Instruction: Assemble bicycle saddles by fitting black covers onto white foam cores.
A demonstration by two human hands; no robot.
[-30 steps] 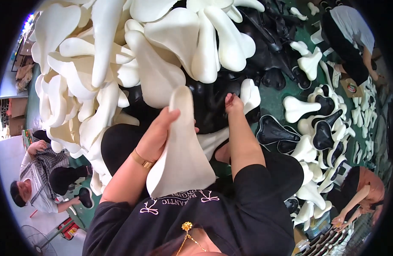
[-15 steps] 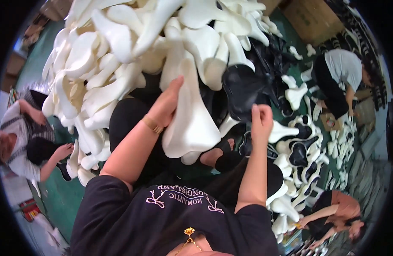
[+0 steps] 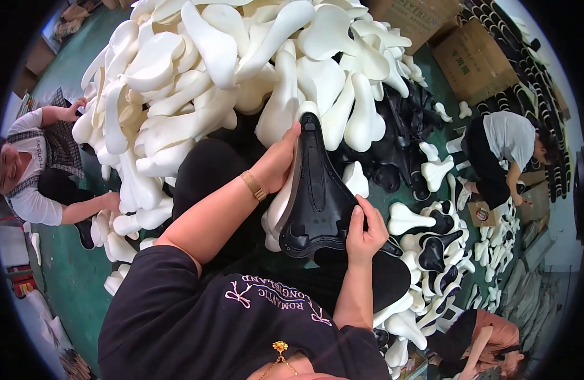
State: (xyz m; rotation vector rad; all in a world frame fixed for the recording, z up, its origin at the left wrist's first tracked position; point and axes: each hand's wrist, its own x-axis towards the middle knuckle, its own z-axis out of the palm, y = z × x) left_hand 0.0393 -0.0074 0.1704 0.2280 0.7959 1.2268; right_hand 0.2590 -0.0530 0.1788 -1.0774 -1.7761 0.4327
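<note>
At lower centre of the frame: one black shirt [image 3: 184,310], white lettering [image 3: 285,292] inverted across it. Centre: one black saddle shell [image 3: 314,190], narrow end up, over one white saddle pad [image 3: 279,214]; left hand [image 3: 276,163] clamped on the pad, right hand [image 3: 366,231] pinching the shell's right edge. Upper right, farther: one cardboard box [image 3: 472,60], dark printing.
</note>
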